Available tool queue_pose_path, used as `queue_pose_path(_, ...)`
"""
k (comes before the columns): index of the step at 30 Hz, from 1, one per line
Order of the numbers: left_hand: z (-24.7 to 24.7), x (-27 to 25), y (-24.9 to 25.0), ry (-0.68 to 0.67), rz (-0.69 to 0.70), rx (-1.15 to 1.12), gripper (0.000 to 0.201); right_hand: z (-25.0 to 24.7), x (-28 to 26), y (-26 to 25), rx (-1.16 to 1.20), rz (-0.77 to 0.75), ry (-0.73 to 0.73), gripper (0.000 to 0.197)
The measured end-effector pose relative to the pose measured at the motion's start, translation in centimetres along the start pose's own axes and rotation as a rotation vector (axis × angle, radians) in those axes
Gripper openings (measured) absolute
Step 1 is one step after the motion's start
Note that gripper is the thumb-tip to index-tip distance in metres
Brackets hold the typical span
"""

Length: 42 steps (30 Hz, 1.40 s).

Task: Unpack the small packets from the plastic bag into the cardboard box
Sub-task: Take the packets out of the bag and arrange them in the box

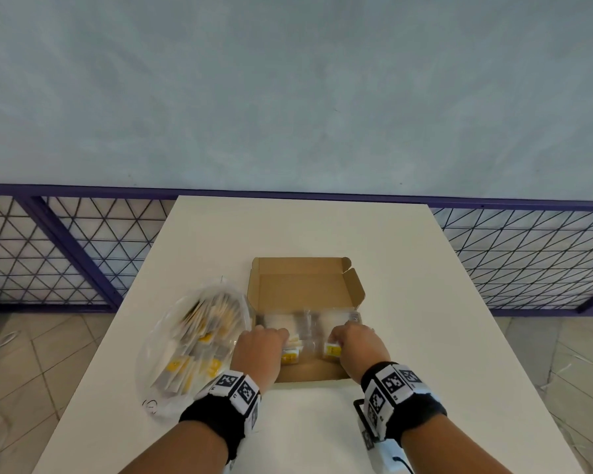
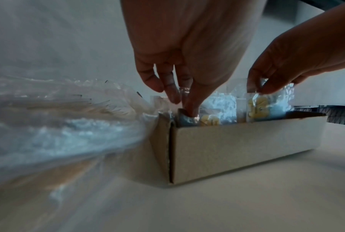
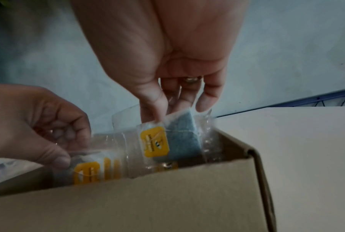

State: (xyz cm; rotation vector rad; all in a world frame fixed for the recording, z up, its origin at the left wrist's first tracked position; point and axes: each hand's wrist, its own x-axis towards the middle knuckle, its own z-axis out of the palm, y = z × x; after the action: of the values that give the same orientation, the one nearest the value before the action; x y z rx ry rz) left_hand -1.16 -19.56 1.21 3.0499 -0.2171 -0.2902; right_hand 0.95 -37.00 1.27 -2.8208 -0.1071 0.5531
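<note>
Two hands, left hand [image 1: 259, 348] and right hand [image 1: 358, 343], each pinching one packet [image 3: 157, 144] inside one cardboard box [image 1: 305, 285].

The head camera looks steeply down from above the white table [image 1: 322, 227], taking in both forearms and the open cardboard box [image 1: 305, 285]. Each wrist camera sits low, close to the near box wall [image 2: 247, 149], looking along its hand; both share that wall and the opposite hand.

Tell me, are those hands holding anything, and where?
Each holds a packet in the box by its top edge: left hand on one packet, right hand on another.
</note>
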Motion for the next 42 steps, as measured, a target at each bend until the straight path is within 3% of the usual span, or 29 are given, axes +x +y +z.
queue_pose_path(9, 1.7, 0.2, 0.3, -0.014, 0.031, 0.067, 0.036, 1.1, -0.4, 0.5, -0.352, -0.02, 0.013, 0.031)
queue_pose_path(16, 1.3, 0.2, 0.6, 0.033, -0.029, 0.081, 0.033, 0.8, -0.3, 0.6, -0.411, -0.077, 0.046, 0.033)
queue_pose_path(20, 1.2, -0.5, 1.0, 0.061, -0.048, 0.035, 0.034, 1.2, -0.7, 0.5, -0.31, -0.086, 0.109, 0.038)
queue_pose_path(23, 1.5, -0.9, 1.5, 0.127, 0.096, -0.025, 0.027, 1.4, -1.2, -0.1, -0.179, -0.161, 0.21, 0.031)
queue_pose_path(24, 1.9, -0.9, 1.6, 0.09, 0.162, -0.04, 0.026, 1.5, -1.4, -0.3, -0.169, -0.2, 0.242, 0.028)
queue_pose_path(26, 2.9, -0.9, 1.9, -0.046, 0.228, -0.099, 0.029, 2.1, -1.4, -0.5, -0.12, -0.216, 0.126, 0.026)
queue_pose_path(28, 3.5, -0.8, 1.8, -0.191, 0.167, -0.133, 0.034, 2.9, -1.2, -0.3, -0.13, -0.2, -0.033, 0.03)
queue_pose_path(31, 3.7, -0.6, 1.4, -0.269, 0.011, -0.17, 0.04, 3.6, -0.8, 0.5, -0.108, -0.079, -0.119, 0.031)
queue_pose_path(35, 3.1, -0.6, 1.2, -0.255, -0.074, -0.145, 0.039, 4.0, -0.5, 1.2, -0.076, 0.041, -0.144, 0.031)
queue_pose_path(42, 3.3, -0.3, 0.8, -0.188, -0.236, -0.298, 0.025, 4.0, -0.5, 1.3, 0.026, 0.102, -0.137, 0.031)
